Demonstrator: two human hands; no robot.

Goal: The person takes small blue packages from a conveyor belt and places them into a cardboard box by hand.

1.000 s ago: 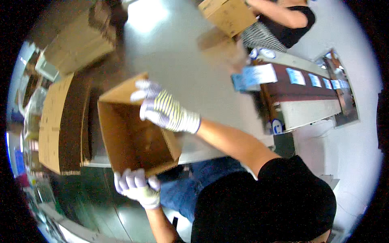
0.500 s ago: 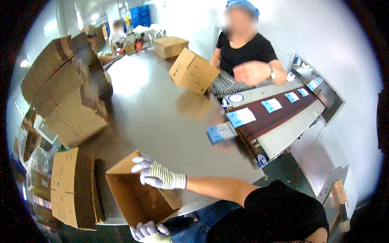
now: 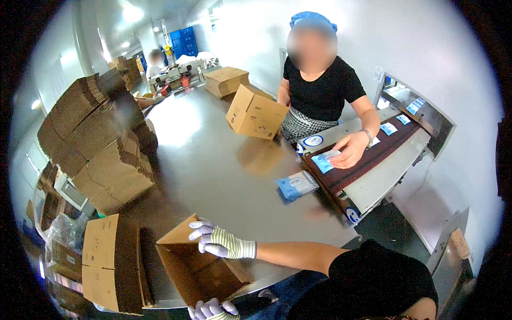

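Note:
An open cardboard box stands tilted at the near edge of the table, its brown inside facing me. My right hand, in a striped knit glove, reaches across the opening and grips the far wall at its rim. At the bottom of the view my left hand, gloved alike, has its fingers curled over the near rim; its wrist is cut off by the frame. Left of the box, folded cardboard boxes stand upright in a row.
A large stack of flattened cartons rises at left on the metal table. Across it, a co-worker touches a blue-white pouch on a dark conveyor belt. Another pouch lies at the belt's end; a tilted carton is beyond.
The co-worker's hand has come down onto a pouch on the belt. My hands stay on the box; the whole view has shifted slightly.

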